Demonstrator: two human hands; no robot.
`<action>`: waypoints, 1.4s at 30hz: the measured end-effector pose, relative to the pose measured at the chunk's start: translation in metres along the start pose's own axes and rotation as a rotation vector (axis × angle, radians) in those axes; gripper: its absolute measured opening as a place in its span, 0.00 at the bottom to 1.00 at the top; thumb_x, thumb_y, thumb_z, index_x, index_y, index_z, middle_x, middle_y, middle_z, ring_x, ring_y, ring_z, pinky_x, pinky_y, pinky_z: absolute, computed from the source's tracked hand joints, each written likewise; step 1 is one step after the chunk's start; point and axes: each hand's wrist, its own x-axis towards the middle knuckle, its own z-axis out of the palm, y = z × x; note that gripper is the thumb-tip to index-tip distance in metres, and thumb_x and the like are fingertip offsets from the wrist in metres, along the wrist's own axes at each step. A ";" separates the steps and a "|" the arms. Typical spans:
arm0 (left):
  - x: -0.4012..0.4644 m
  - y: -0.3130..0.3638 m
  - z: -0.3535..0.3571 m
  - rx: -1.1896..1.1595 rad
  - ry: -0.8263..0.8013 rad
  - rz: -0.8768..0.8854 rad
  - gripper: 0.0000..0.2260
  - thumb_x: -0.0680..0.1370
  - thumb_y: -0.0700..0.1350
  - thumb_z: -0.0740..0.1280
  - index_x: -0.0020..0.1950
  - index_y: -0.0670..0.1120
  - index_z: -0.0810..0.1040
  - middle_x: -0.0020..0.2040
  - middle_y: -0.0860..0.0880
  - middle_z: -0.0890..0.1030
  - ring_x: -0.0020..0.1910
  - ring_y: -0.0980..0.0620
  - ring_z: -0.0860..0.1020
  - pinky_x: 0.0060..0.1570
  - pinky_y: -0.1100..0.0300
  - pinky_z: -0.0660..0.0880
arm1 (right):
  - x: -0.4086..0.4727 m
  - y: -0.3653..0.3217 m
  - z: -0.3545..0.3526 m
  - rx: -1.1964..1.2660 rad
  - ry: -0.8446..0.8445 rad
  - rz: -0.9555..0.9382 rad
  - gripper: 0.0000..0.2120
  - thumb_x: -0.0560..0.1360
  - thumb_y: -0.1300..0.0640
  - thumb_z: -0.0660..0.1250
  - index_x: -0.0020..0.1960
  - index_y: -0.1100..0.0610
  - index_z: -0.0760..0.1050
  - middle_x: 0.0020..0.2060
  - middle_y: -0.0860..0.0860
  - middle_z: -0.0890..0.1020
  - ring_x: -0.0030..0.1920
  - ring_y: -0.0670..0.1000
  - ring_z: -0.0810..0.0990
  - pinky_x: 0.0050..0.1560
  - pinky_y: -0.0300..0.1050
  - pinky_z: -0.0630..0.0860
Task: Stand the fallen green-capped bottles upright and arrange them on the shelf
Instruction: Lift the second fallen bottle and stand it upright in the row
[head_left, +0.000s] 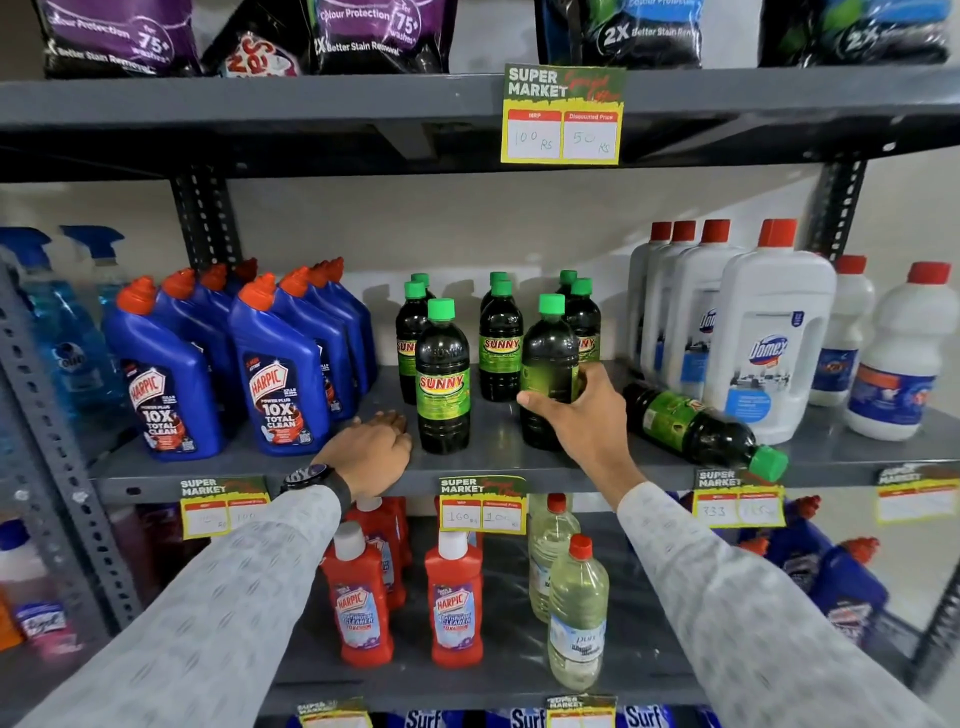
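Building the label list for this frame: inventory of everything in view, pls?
Upright green-capped bottles: about nine, dark with green caps, middle shelf centre.
Fallen green-capped bottle: one, on its side, middle shelf right of centre, cap toward the shelf edge.
Blue Harpic bottles: two rows, orange caps, middle shelf left.
Spray bottles: two, blue, far left.
White Domex bottles: several, red caps, middle shelf right.
Red Harpic bottles: several, lower shelf.
Clear bottles: two, red caps, lower shelf.
Detergent bags: several, top shelf.
Price tags: several, yellow-edged, shelf edges.
Left hand: empty, on shelf edge.
Right hand: gripping an upright green-capped bottle.
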 end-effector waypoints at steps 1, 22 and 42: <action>0.000 0.001 0.000 -0.001 0.003 -0.006 0.23 0.84 0.52 0.49 0.71 0.41 0.73 0.76 0.41 0.70 0.75 0.43 0.69 0.78 0.46 0.55 | 0.000 0.002 0.001 0.005 0.003 0.007 0.34 0.62 0.37 0.82 0.59 0.48 0.71 0.43 0.35 0.78 0.44 0.33 0.77 0.38 0.31 0.71; -0.004 0.008 -0.004 0.027 -0.015 -0.037 0.23 0.85 0.50 0.50 0.75 0.42 0.68 0.79 0.42 0.65 0.78 0.44 0.64 0.78 0.49 0.54 | 0.000 0.010 -0.007 0.170 -0.239 -0.033 0.33 0.68 0.49 0.83 0.66 0.42 0.68 0.54 0.38 0.82 0.51 0.34 0.81 0.49 0.28 0.74; 0.003 0.000 0.002 0.054 -0.028 0.003 0.25 0.84 0.52 0.48 0.81 0.45 0.60 0.83 0.46 0.56 0.82 0.49 0.55 0.80 0.49 0.47 | 0.005 0.014 -0.016 0.320 -0.378 0.047 0.28 0.74 0.64 0.78 0.69 0.50 0.74 0.58 0.44 0.85 0.56 0.41 0.84 0.68 0.51 0.77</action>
